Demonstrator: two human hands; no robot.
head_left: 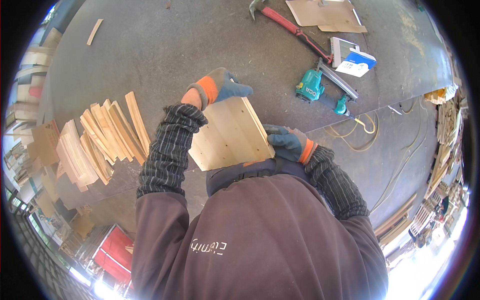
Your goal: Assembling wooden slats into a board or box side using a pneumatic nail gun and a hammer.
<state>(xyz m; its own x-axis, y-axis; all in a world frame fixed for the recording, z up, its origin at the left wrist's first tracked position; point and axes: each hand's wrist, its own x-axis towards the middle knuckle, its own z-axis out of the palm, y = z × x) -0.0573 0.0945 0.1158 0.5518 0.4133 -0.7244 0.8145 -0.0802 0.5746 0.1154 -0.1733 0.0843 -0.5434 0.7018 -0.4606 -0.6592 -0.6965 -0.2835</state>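
A pale wooden panel (227,132), square in outline with a few small dark dots on its face, is held tilted in front of my body. Its lower edge reaches close to my waist. My left hand (222,87), in a grey-blue and orange glove, is closed over the panel's far edge, with the thumb side toward the right. At the right edge, my right hand (290,143) in a matching glove grips the near corner with bent fingers. Along that right side a second layer of wood shows. The fingers behind the panel are hidden.
Loose wooden strips (112,132) lie in a bunch at the left. Right of the panel are a teal pneumatic nailer (311,85) with a yellow hose (372,131), a red-handled hammer (295,31), a white-and-blue box (357,62) and flat cardboard (325,14), all on the dark worktable (165,55).
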